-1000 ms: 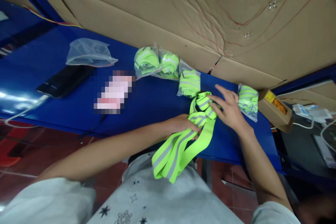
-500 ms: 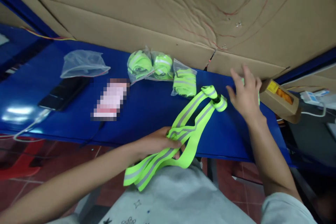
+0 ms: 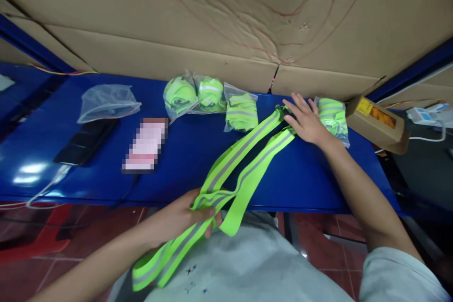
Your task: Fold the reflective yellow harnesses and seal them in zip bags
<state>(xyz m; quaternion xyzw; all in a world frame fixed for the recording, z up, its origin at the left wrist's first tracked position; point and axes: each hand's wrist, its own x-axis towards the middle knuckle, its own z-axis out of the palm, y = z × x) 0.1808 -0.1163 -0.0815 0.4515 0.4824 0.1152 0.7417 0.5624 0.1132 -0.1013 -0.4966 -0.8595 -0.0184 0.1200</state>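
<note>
A neon yellow-green reflective strap (image 3: 255,138) with a grey stripe runs in long loops from the table's back down over its front edge. My left hand (image 3: 193,219) is closed around the gathered strap near my body, and loose loops hang below it. At the strap's far end my right hand (image 3: 305,120) lies palm down with its fingers stretched out, covering part of that end. Just right of those fingers lies a clear bag with a rolled green strap (image 3: 332,117). Another bagged strap (image 3: 241,112) lies left of the far end.
Two more bagged straps (image 3: 180,96) lie along the cardboard wall (image 3: 141,52). An empty clear bag (image 3: 106,103), a dark phone (image 3: 83,144) with a white cable and a blurred phone (image 3: 146,144) are on the left. A cardboard box (image 3: 377,122) stands at right.
My right hand has come left from the bagged strap onto the long strap's far end. My left hand has pulled its part of the strap left and toward me, stretching the loops straighter.
</note>
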